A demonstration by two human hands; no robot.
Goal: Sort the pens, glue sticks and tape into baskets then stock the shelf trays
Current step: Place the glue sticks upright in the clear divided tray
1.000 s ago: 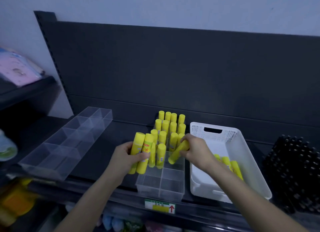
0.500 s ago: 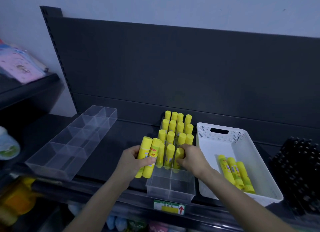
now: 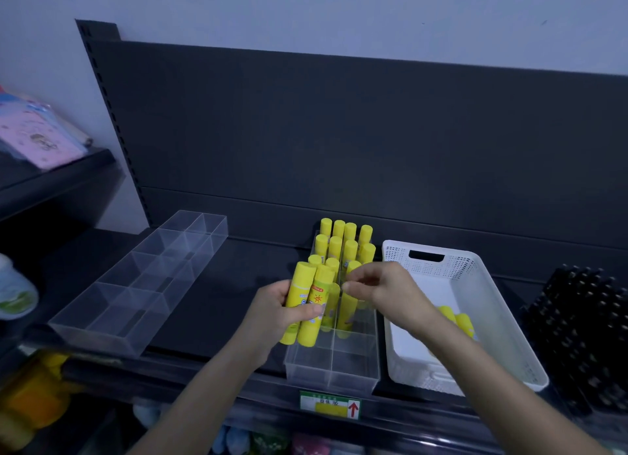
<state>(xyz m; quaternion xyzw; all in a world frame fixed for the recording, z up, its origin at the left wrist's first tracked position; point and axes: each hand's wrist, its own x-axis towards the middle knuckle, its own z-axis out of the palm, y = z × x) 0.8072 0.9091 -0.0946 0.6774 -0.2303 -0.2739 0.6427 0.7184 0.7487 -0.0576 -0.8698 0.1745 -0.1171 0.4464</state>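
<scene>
Two glue sticks (image 3: 300,293) stand side by side in the left hand (image 3: 272,315), whose fingers and thumb wrap around their lower halves. They are held upright at the left edge of the tray (image 3: 333,373), a clear divided box on the dark shelf (image 3: 221,305). More yellow sticks (image 3: 343,244) stand upright in rows in its rear compartments, and one or two stand further forward.

The right hand (image 3: 387,295) hovers over the tray's middle, fingers bent, fingertips (image 3: 346,286) at the top of a standing stick. Blur hides whether they pinch it, so its grip cannot be told.

Just right of the tray, touching or nearly so, sits a white basket (image 3: 482,284). A few loose sticks (image 3: 458,318) lie in it, partly behind the right forearm. A second clear tray (image 3: 136,284) lies well apart to the left, and a black rack (image 3: 584,322) sits at the far right. A label (image 3: 329,403) with a red arrow is fixed to the shelf edge below the tray.
</scene>
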